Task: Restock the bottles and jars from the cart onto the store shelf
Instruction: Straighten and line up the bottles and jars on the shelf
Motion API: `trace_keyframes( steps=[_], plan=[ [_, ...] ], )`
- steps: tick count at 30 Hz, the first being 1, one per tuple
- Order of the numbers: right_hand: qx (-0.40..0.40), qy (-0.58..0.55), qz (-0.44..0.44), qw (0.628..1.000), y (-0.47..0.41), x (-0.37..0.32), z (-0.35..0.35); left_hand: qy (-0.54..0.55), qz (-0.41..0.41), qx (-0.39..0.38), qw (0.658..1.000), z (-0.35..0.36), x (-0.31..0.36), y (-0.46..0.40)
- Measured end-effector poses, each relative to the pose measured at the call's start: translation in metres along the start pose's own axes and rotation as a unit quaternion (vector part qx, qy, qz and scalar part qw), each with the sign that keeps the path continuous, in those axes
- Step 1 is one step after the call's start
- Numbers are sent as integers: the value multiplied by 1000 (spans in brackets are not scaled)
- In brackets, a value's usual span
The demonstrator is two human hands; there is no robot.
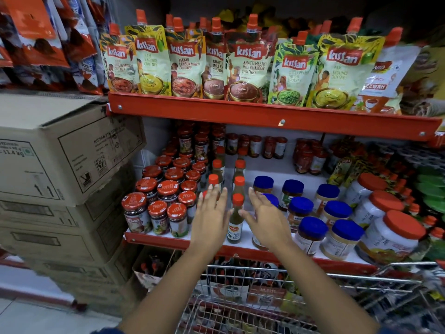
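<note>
Bottle [235,219]: slim, red-capped, dark green sauce, upright between open hands.

Red metal shelving [265,115] with white back panels, stacked cardboard cartons [60,150] at left, pale tiled floor [36,317].

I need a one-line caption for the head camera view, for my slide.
Both open hands, left hand and right hand, flank a red-capped sauce bottle on the store shelf.

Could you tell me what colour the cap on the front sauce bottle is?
Orange-red, on the front sauce bottle; head view.
</note>
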State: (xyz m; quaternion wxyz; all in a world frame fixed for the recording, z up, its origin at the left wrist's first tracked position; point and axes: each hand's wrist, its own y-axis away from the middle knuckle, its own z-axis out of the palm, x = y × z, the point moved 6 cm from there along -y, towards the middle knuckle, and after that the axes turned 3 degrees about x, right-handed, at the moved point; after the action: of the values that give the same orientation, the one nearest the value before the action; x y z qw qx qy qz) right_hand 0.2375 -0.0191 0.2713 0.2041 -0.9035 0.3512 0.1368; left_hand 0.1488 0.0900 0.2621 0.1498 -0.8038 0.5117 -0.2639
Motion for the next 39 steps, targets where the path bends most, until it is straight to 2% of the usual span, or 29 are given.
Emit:
trace_keyframes(
  steps=[3, 6, 8, 11, 14, 16, 19, 21, 23, 25, 32, 34, 37, 39],
  plan=[
    [41, 26, -26, 998, 37, 33, 2, -7, 41, 4, 999, 25, 34, 26],
    [92, 87, -26, 992, 69, 76, 3, 18, 58, -31, 998, 55, 67, 46],
    [91, 103, -8, 990, 83, 103, 3, 37, 66, -61, 995, 75, 89, 53],
    [81, 70, 18, 994, 95, 135, 0, 87, 76, -86, 990, 91, 122, 54],
    [99, -33, 52, 993, 98, 155, -10, 173, 28, -103, 979, 99, 146, 45],
    [87, -152, 84, 981, 93, 169, -10, 279, -18, -109, 954, 109, 161, 36],
    [79, -334, 137, 929, 82, 182, -9, 455, -165, -103, 869, 122, 169, 21],
    [74, -392, 200, 895, 77, 190, -8, 510, -266, -138, 806, 131, 172, 15],
    [67, -424, 235, 872, 75, 194, -8, 550, -312, -166, 757, 138, 176, 15],
    [53, -458, 247, 852, 71, 195, -8, 565, -323, -169, 740, 133, 178, 20],
    [-16, -502, 252, 827, 43, 195, -4, 592, -336, -155, 716, 128, 182, 44],
    [6, -521, 254, 815, 46, 195, -7, 586, -361, -145, 711, 125, 177, 40],
    [89, -542, 281, 787, 66, 192, -7, 580, -397, -136, 698, 125, 169, 22],
    [107, -562, 287, 769, 80, 181, -1, 589, -391, -141, 694, 127, 170, 10]
  ],
)
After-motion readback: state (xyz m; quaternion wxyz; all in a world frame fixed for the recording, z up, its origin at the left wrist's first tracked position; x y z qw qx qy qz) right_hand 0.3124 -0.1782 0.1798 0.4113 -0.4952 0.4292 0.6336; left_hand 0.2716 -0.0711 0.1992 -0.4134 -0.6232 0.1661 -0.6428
